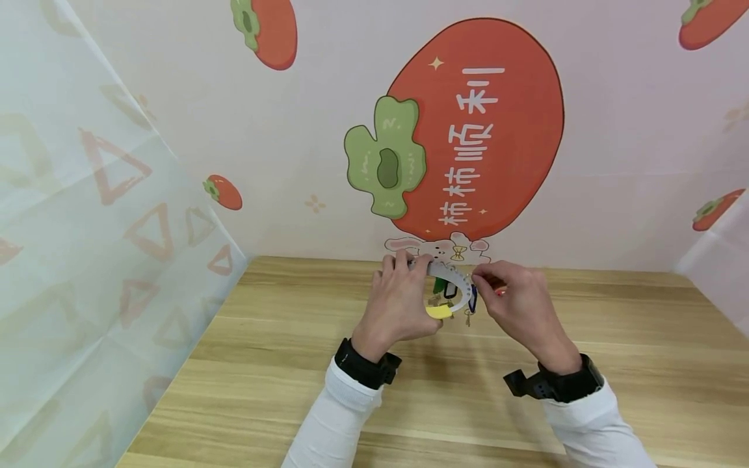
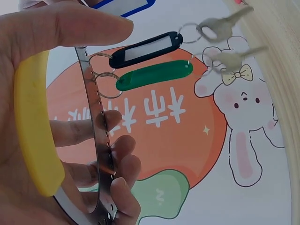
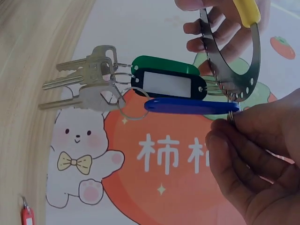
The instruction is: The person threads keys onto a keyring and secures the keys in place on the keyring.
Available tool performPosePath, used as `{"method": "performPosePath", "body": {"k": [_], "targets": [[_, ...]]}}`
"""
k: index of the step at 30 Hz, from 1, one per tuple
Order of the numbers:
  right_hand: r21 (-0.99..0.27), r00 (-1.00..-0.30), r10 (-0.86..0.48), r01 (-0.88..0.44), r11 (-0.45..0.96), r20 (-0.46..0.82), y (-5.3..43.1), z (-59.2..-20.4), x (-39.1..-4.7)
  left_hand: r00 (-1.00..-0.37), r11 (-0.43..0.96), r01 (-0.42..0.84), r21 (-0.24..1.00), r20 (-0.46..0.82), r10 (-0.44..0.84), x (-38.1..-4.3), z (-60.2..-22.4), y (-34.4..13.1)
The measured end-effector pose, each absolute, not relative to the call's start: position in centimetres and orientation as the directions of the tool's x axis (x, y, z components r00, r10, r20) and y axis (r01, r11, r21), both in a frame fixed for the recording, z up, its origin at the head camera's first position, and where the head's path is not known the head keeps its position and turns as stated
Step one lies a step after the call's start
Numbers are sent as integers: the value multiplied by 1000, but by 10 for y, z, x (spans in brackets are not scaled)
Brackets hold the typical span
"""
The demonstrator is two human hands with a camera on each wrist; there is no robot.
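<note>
My left hand point(image 1: 394, 302) grips a large key ring holder: a flat, curved metal band point(image 2: 101, 126) with small holes along it and a yellow handle point(image 2: 37, 131). A green key tag point(image 2: 154, 75) and a black key tag point(image 2: 145, 49) hang from the band by split rings. A blue key tag point(image 3: 187, 106) lies alongside them, at the band's edge. My right hand point(image 1: 526, 309) pinches the blue tag's small split ring point(image 3: 231, 116); whether that ring passes through a hole cannot be told. Metal keys point(image 3: 89, 96) dangle from the tags' far ends.
A red key tag point(image 3: 28, 218) lies on the wood-grain table point(image 1: 263, 364), partly hidden behind my right hand in the head view. Behind the table stands a pale printed backdrop point(image 1: 316, 130) with a big persimmon; another sheet point(image 1: 105, 260) hangs at left.
</note>
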State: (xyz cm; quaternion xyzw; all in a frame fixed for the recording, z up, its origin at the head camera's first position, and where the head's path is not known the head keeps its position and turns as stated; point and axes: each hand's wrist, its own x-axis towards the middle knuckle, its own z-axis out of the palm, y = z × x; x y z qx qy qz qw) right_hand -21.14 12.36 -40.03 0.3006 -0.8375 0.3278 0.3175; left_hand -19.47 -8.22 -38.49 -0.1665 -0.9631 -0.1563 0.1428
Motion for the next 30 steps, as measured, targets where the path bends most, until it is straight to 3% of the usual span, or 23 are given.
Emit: {"method": "performPosePath", "body": {"k": [12,22,30], "targets": [[-344,-613,-352,-734,586,707,127,-399,-212,-905,889,376,262,308,292,-195,-385,-83],[-507,-757,-196,-582,635,624,120,-398,-209,-908,907,342,246,337,250,-195,-385,-81],[-431,-671,-220,-657,618,708,120,-402,-209,-911,908,341,243,322,256,-195,-386,-81]]}}
